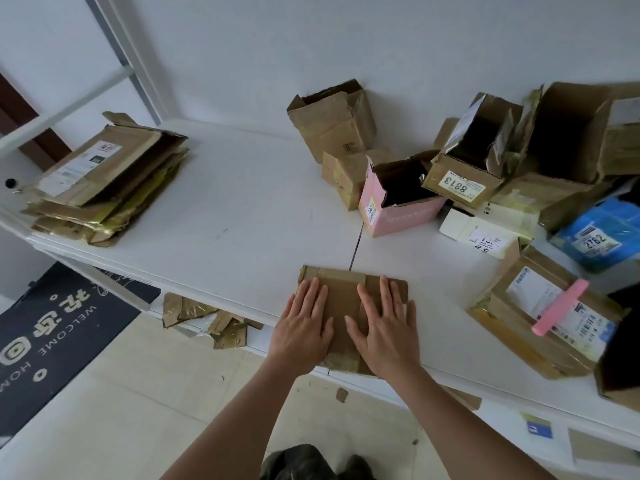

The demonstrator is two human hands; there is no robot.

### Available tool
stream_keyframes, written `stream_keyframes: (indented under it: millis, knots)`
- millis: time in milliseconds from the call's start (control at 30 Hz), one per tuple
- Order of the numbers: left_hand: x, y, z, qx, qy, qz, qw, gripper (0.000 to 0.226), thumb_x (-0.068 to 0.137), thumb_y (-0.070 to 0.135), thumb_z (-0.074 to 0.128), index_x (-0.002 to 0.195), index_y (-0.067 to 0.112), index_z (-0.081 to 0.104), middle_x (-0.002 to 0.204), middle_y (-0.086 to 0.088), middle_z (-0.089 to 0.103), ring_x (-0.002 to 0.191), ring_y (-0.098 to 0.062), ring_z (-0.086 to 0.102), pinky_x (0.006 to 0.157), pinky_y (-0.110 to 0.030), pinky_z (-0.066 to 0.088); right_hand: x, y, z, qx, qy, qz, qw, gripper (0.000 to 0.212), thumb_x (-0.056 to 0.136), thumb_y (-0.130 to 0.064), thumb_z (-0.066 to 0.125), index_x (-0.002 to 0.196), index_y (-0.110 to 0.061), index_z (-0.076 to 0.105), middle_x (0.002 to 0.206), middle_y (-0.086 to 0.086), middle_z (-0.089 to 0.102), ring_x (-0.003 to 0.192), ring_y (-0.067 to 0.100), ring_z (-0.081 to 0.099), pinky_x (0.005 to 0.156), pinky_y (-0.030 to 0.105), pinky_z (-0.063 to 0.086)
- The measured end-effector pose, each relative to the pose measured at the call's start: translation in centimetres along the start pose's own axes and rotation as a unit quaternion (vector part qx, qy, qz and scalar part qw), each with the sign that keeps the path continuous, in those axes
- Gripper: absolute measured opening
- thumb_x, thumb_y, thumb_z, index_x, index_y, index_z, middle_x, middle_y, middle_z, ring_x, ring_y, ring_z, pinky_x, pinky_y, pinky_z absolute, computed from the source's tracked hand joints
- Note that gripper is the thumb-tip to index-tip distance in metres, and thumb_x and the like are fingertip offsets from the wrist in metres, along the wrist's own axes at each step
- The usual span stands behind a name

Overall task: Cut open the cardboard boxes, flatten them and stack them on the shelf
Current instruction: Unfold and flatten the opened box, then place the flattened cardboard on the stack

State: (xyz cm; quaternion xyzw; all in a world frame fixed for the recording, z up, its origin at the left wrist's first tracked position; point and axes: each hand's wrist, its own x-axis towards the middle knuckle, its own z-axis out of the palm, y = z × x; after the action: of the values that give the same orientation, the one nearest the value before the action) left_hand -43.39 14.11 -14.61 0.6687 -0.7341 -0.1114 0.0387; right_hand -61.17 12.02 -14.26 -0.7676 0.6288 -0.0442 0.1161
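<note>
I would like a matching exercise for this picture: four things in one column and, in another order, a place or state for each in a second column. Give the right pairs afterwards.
Things:
1. flattened box
2. pink box
3. pink cutter
4. pile of flattened boxes

Places or states:
A. lies on a labelled box at the right
B. stands open among the uncut boxes
C. at the left end of the table
D. pressed flat under both hands

Pairs: 1-D, 2-B, 3-A, 4-C
</note>
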Motion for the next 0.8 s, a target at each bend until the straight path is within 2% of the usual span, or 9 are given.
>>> stream_keyframes:
  millis: [67,167,267,367,467,567,633,700,800]
  knots:
    - [0.0,0.2,-0.4,-0.045,-0.022,-0.042,0.998,0.070,0.102,0.054,0.023,0.158,0.021,-0.004,0.164,-0.005,-0.019,0.150,-0.019,-0.021,0.123,-0.036,-0.001,-0.4,0.2,-0.7,0.064,0.013,-0.003,0.998,0.069,0.094,-0.064,0.040,0.154,-0.033,0.025,0.165,0.008,0.005,0.152,0.027,0.004,0.121,0.053,0.014]
    - [-0.3,-0.3,-0.8,-0.157,-0.044,-0.184,0.969,0.084,0.094,0.067,0.036,0.157,0.028,-0.002,0.162,-0.006,-0.025,0.147,-0.023,-0.028,0.120,-0.046,0.016,-2.3,1.4,-1.5,0.150,0.062,0.044,0.986,0.068,0.089,-0.052,0.063,0.148,-0.028,0.039,0.161,0.017,0.017,0.147,0.036,0.015,0.117,0.053,0.025]
    - [-1.1,-0.9,-1.7,-0.256,0.012,-0.221,0.941,0.064,0.097,0.046,0.055,0.150,0.016,0.035,0.165,-0.008,0.006,0.152,-0.023,-0.006,0.119,-0.042,0.019,-4.1,1.7,-1.1,0.153,0.050,0.068,0.985,0.060,0.089,-0.045,0.065,0.143,-0.024,0.048,0.152,0.018,0.033,0.140,0.034,0.028,0.112,0.051,0.032]
    - [-1.5,-1.3,-2.7,-0.305,0.090,-0.231,0.919,0.036,0.095,0.020,0.062,0.129,0.006,0.059,0.140,-0.009,0.051,0.135,-0.026,0.040,0.106,-0.029,0.033,-3.6,0.3,-1.6,0.244,0.009,0.072,0.967,0.061,0.091,-0.035,0.067,0.147,-0.024,0.044,0.155,0.012,0.027,0.143,0.029,0.022,0.113,0.050,0.035]
    - [-1.7,-2.7,-4.3,-0.430,0.133,-0.315,0.836,0.030,0.094,0.015,0.063,0.123,0.016,0.057,0.119,-0.003,0.062,0.099,-0.016,0.061,0.079,-0.027,0.051,-1.3,-1.6,-2.4,0.304,-0.016,0.031,0.952,0.063,0.093,-0.033,0.065,0.149,-0.029,0.037,0.158,0.003,0.022,0.147,0.020,0.021,0.117,0.045,0.033]
    - [-2.3,-6.1,-5.5,-0.562,0.167,-0.352,0.730,0.036,0.090,0.013,0.069,0.116,0.031,0.052,0.108,0.003,0.063,0.084,-0.010,0.063,0.051,-0.019,0.048,1.8,-4.4,-3.0,0.320,-0.027,-0.021,0.947,0.064,0.093,-0.033,0.065,0.150,-0.031,0.036,0.159,0.000,0.024,0.148,0.014,0.020,0.119,0.038,0.027]
    - [-2.9,-8.7,-6.4,-0.597,0.206,-0.365,0.684,0.039,0.088,0.008,0.071,0.112,0.033,0.054,0.104,0.001,0.064,0.081,-0.013,0.065,0.049,-0.021,0.050,4.0,-6.7,-2.9,0.322,-0.032,-0.020,0.946,0.062,0.093,-0.038,0.064,0.148,-0.034,0.036,0.155,-0.001,0.029,0.144,0.016,0.029,0.115,0.034,0.033]
    - [-3.2,-11.5,-7.6,-0.607,0.245,-0.386,0.650,0.041,0.088,0.007,0.071,0.111,0.035,0.053,0.103,0.000,0.063,0.083,-0.015,0.065,0.050,-0.025,0.050,5.9,-9.4,-2.6,0.341,-0.052,0.018,0.938,0.063,0.092,-0.046,0.062,0.147,-0.042,0.033,0.143,0.000,0.038,0.131,0.016,0.042,0.101,0.030,0.041]
    - [-3.3,-15.3,-8.9,-0.620,0.276,-0.402,0.615,0.040,0.088,0.010,0.072,0.109,0.035,0.049,0.100,0.001,0.060,0.084,-0.016,0.064,0.045,-0.024,0.052,8.2,-13.4,-1.5,0.346,-0.086,0.007,0.934,0.067,0.090,-0.046,0.064,0.146,-0.048,0.029,0.126,-0.003,0.042,0.113,0.010,0.044,0.089,0.028,0.040]
